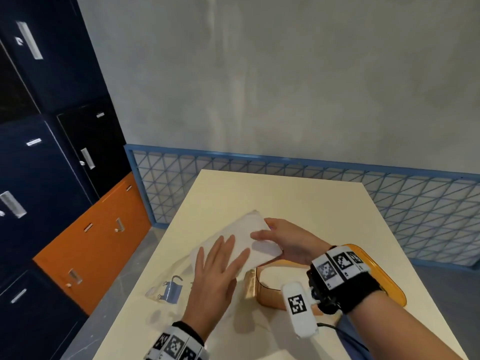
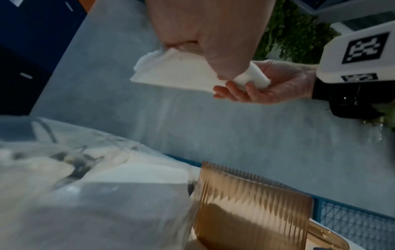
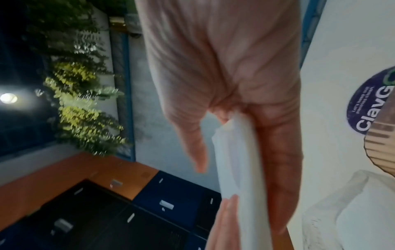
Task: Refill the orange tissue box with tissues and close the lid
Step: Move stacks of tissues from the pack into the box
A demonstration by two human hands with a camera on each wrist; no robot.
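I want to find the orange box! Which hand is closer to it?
Right. The right hand holds the tissues just above the orange box; the left hand lies flat on them, off beside it.

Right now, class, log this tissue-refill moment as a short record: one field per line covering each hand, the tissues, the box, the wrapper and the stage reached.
Left hand: flat, straight fingers lying on the tissue stack
Right hand: grips the stack's right end
Tissue stack: white, bare, held above the table
Orange tissue box: open, on the table under the right wrist, no tissues visible inside
Plastic wrapper: empty, lying left of the box
Stage: stack not yet in the box
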